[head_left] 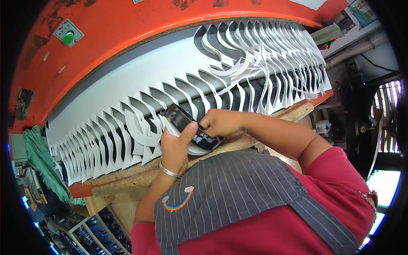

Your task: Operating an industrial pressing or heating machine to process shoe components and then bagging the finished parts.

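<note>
Apron: grey pinstriped bib point(238, 191) with a rainbow patch, worn over a red shirt, fills the lower centre of the frame.
Left hand: the left hand point(175, 146), a silver bangle point(169, 171) at the wrist, is closed around the near end of a black cutting die point(189, 126), thumb pressed on top to steady it.
Right hand: the right hand point(221, 122), reaching in from the right, is clamped on the die's far side, so both hands meet on the tool at frame centre.
Die: held just above the white sheet's near edge, tilted, apparently so it lines up beside the last cut.
Sheet: white material point(127, 89), rows of curved cut-outs already punched, spans the wooden bed point(293, 112).
Press: orange machine head point(140, 21) arcs across the top, green button point(68, 37) upper left.
Left edge: green rag point(40, 159) hangs.
</note>
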A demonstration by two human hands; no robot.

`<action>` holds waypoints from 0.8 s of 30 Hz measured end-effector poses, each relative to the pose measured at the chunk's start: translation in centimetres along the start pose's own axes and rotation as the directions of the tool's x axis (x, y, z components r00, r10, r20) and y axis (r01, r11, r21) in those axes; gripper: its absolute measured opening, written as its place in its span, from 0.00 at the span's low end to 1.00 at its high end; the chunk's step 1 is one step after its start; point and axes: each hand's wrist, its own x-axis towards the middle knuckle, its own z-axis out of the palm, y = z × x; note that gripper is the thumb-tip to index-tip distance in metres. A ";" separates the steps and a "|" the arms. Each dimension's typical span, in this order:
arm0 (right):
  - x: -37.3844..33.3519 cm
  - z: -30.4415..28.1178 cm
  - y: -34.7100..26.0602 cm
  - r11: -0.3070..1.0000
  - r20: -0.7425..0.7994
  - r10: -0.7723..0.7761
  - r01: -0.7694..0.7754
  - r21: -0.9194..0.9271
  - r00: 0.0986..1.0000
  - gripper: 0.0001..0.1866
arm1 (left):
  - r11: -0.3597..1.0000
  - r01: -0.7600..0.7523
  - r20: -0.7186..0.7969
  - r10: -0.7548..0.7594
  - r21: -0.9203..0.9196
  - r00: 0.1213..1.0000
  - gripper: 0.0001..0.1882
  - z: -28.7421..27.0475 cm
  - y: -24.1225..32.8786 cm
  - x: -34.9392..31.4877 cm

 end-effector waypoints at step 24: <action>-3.1 -5.3 -2.8 0.965 -0.694 -0.242 0.092 -0.246 0.678 0.28 | -0.090 -0.305 0.316 0.161 0.948 0.935 0.18 -11.9 6.8 -0.9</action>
